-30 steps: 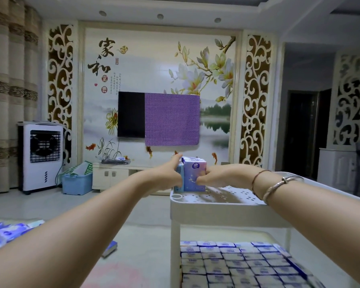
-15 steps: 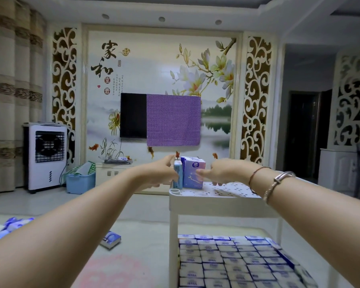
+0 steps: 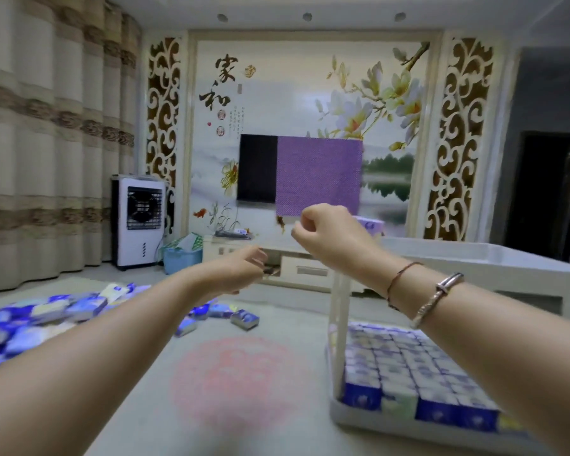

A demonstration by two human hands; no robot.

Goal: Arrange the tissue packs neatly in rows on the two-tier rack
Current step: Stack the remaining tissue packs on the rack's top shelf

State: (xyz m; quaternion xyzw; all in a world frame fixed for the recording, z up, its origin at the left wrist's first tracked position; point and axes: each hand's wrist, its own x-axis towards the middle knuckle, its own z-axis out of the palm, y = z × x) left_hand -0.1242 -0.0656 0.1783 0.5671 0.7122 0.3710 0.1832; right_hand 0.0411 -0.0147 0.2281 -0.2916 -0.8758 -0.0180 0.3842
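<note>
Both hands [image 3: 241, 271] [image 3: 323, 232] now off the seemingly boxy, blurred tissue packs [image 3: 371, 224].

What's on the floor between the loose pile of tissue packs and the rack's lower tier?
In the head view, only bare pale floor with a faded pink round pattern separates the blue-and-white tissue pack pile from the white plastic rack.

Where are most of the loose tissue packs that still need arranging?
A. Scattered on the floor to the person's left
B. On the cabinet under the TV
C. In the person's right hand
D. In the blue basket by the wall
A: a spread of blue loose tissue packs lies on the floor at the left, while the right hand looks empty.
</note>
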